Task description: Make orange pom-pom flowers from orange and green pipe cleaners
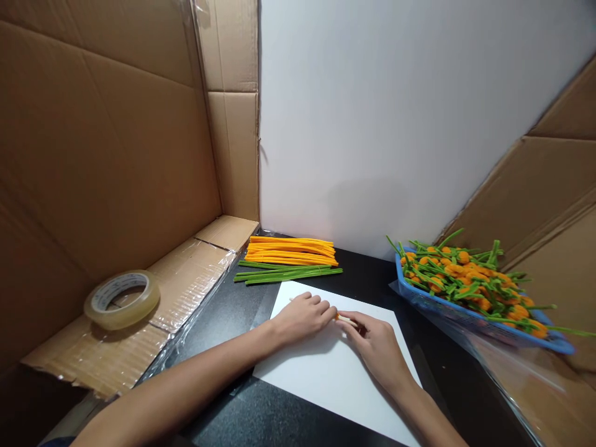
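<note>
My left hand [305,320] is closed over a thin pale stick [292,300], whose tip shows past the hand above the white sheet [316,385]. Just beside it, my right hand [367,335] pinches the stick's other end with thumb and fingers. Between the two hands a short bit of orange pipe cleaner [338,316] shows around the stick; the fingers cover most of it. Behind the hands lie a bundle of orange pipe cleaners [291,251] and several green pipe cleaners [288,274].
A blue plastic basket [419,298] heaped with orange and green pipe-cleaner pieces [470,279] stands to the right. On the left, a roll of clear tape [121,300] lies on cardboard [186,279]. Cardboard walls and a white panel [372,112] enclose the black tabletop [367,270].
</note>
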### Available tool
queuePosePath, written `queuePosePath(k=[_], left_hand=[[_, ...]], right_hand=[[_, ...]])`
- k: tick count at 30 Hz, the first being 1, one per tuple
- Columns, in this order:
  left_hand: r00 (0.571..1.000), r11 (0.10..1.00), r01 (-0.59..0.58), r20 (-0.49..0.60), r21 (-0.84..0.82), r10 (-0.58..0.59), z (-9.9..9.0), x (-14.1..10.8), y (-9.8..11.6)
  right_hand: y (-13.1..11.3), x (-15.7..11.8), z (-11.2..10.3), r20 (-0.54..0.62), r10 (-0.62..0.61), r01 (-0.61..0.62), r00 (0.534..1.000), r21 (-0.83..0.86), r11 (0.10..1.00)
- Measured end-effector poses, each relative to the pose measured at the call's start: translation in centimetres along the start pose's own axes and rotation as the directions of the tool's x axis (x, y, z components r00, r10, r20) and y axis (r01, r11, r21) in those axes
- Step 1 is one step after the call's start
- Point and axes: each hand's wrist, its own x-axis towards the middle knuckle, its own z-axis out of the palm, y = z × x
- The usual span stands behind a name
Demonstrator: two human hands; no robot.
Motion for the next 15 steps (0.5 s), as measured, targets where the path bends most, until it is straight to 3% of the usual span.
queuePosePath(k=[3, 10, 15], left_hand=[[0.999, 0.998, 0.036, 0.008, -0.042, -0.036, 0.0, -0.1, -0.3], [0.995, 0.997, 0.009, 0.099, -0.072, -0.002, -0.2, 0.0, -0.5], [0.988, 0.993, 0.106, 0.121, -0.06, -0.098, -0.3, -0.2, -2.5]], right_hand=[[0.0, 0.0, -0.4, 0.006, 0.009, -0.009, 1.0, 0.051, 0.999], [-0.4, 0.1, -0.1, 0.111, 0.082, -0.104, 0.99, 0.216, 0.971], [3.3, 1.3, -2.9, 0.037, 0.128, -0.133, 0.991, 0.165, 0.977]])
